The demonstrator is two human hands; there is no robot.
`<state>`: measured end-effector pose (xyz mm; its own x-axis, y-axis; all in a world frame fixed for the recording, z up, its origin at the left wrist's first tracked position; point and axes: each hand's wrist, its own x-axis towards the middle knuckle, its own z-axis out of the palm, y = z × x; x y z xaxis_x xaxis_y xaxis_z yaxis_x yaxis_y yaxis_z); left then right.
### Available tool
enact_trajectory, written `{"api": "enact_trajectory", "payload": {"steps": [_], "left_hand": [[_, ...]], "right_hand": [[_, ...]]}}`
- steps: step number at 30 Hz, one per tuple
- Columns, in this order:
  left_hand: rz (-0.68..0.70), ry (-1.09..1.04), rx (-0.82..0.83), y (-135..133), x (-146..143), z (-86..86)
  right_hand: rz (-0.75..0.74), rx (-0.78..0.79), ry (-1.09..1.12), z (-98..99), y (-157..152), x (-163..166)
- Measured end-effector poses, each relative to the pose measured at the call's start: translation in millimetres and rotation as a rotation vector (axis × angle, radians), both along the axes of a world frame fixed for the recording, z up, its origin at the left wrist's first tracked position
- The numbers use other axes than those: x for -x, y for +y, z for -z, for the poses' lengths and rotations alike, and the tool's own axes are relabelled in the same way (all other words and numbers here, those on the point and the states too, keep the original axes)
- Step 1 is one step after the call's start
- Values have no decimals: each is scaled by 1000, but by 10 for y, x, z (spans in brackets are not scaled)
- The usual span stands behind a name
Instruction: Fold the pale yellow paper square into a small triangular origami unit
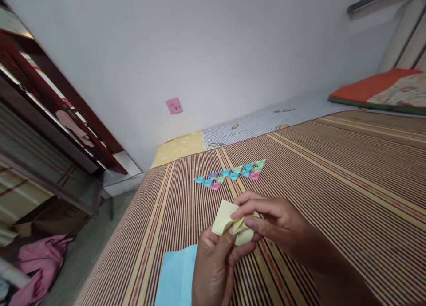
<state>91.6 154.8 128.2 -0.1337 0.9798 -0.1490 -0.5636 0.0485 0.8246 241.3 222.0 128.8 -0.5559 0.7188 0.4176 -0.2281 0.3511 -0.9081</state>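
Observation:
Between my two hands is a pale yellow sheet of paper [222, 216], partly folded, with creases and a raised flap in its middle. My left hand [214, 261] grips its lower left side, thumb pressed on the fold. From the right, my right hand [273, 219] pinches the flap with thumb and fingers. A light blue sheet of paper [176, 275] lies on the mat beside my left wrist, partly hidden by it. Farther off, several small folded paper triangles [234, 174] in blue, green, pink and purple sit in rows.
A striped woven mat [179, 199] covers the bed. Along the wall shows patterned bedding [246, 128]; an orange cushion [362, 88] lies at the far right. A pink note [174, 106] is stuck on the wall. Pink cloth [40, 266] lies on the floor at left.

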Motion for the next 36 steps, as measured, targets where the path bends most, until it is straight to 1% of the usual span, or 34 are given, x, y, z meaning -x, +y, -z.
{"api": "enact_trajectory", "payload": {"steps": [4, 6, 10, 16, 23, 30, 36], "left_hand": [[-20, 81, -21, -1, 4, 25], [-12, 95, -23, 5, 11, 44], [46, 119, -34, 17, 39, 80], [47, 156, -27, 10, 47, 82], [19, 241, -16, 1, 37, 62], [120, 319, -44, -19, 68, 61], [143, 344, -67, -13, 69, 78]], "right_hand": [[34, -58, -27, -35, -9, -22], [42, -45, -23, -39, -14, -20], [45, 11, -30, -29, -14, -1], [136, -40, -52, -48, -5, 20], [115, 13, -25, -79, -11, 43], [110, 5, -27, -64, 12, 15], [98, -9, -35, -22, 31, -9]]}}
